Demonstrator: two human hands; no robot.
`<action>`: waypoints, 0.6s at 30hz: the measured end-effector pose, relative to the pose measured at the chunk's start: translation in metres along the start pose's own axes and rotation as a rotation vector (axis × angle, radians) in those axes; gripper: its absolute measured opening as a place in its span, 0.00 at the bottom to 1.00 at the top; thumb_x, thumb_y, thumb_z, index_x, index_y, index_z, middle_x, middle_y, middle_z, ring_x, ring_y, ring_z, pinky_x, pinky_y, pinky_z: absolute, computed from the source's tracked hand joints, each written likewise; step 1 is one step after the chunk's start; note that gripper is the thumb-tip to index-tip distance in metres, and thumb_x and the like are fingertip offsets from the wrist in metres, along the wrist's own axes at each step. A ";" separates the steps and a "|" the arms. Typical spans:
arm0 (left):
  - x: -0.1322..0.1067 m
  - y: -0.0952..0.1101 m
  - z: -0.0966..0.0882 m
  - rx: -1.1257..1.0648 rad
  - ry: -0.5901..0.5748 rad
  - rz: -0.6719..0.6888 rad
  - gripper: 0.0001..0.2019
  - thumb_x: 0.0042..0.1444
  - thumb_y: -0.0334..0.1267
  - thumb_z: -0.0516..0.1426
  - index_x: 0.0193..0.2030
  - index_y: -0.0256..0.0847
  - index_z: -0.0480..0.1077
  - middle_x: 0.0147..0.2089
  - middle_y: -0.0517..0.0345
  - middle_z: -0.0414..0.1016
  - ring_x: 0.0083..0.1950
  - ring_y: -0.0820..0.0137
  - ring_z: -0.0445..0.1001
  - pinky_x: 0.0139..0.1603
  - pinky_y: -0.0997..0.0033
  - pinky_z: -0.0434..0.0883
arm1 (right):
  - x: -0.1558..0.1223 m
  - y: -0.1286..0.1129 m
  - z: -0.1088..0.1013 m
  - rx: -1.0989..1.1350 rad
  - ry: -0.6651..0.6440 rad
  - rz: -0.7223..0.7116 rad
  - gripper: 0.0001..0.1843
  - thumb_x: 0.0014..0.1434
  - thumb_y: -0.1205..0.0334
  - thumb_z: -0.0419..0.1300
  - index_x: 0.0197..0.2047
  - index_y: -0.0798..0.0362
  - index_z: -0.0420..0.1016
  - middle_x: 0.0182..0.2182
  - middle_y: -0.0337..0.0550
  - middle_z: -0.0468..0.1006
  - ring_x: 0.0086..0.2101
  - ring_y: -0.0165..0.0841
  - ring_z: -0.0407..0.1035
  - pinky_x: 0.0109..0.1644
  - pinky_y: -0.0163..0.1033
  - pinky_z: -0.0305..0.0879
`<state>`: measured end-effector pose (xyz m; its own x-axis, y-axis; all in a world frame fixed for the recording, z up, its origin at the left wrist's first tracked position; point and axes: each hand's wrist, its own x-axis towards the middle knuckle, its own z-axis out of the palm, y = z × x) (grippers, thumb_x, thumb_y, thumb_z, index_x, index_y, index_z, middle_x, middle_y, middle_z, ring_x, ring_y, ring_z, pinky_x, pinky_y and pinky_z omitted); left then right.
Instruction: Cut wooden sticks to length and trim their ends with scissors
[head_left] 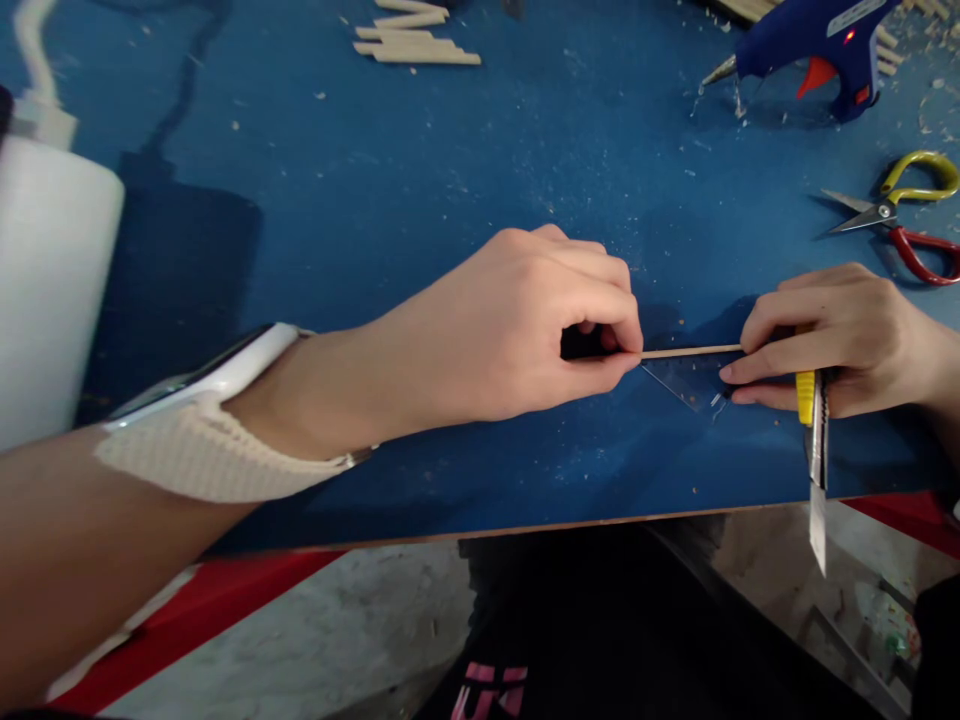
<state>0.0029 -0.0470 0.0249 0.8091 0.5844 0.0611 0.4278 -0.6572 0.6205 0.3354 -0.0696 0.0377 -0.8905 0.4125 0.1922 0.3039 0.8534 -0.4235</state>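
My left hand (525, 325), with a white watch on its wrist, is closed in a pinch on one end of a thin wooden stick (690, 351). The stick lies flat on the blue table (375, 200), along the edge of a small clear plastic ruler (694, 382). My right hand (840, 340) is closed around a yellow utility knife (814, 440). Its fingertips press on the stick's other end and on the ruler. The knife's blade points toward me, past the table's front edge.
A blue hot glue gun (814, 40) lies at the back right. Scissors (900, 215) with yellow and red handles rest at the right. Several cut wooden sticks (412, 40) lie at the back. A white roll (45, 280) stands at the left. Wood crumbs dot the table.
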 end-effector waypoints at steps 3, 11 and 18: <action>0.000 0.000 0.000 -0.001 -0.002 0.002 0.15 0.76 0.37 0.59 0.38 0.48 0.84 0.42 0.58 0.88 0.45 0.60 0.84 0.57 0.60 0.74 | 0.001 -0.001 -0.001 -0.006 -0.009 0.001 0.05 0.78 0.55 0.72 0.51 0.45 0.90 0.39 0.40 0.87 0.28 0.31 0.73 0.33 0.44 0.65; 0.001 0.002 0.000 0.000 -0.001 -0.013 0.12 0.73 0.34 0.62 0.36 0.48 0.83 0.42 0.59 0.87 0.44 0.60 0.85 0.57 0.60 0.73 | 0.000 0.000 0.000 0.000 0.002 0.000 0.06 0.78 0.55 0.73 0.51 0.46 0.90 0.39 0.40 0.87 0.29 0.31 0.73 0.33 0.42 0.65; 0.001 0.002 0.001 0.001 0.016 -0.017 0.13 0.74 0.35 0.61 0.37 0.47 0.84 0.42 0.60 0.87 0.43 0.62 0.84 0.57 0.61 0.73 | 0.001 0.000 -0.001 -0.010 0.007 -0.014 0.05 0.78 0.56 0.73 0.52 0.47 0.89 0.40 0.40 0.87 0.29 0.30 0.74 0.33 0.42 0.65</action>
<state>0.0050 -0.0481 0.0253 0.7953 0.6029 0.0633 0.4418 -0.6479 0.6205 0.3346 -0.0688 0.0383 -0.8922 0.4029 0.2041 0.2950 0.8621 -0.4121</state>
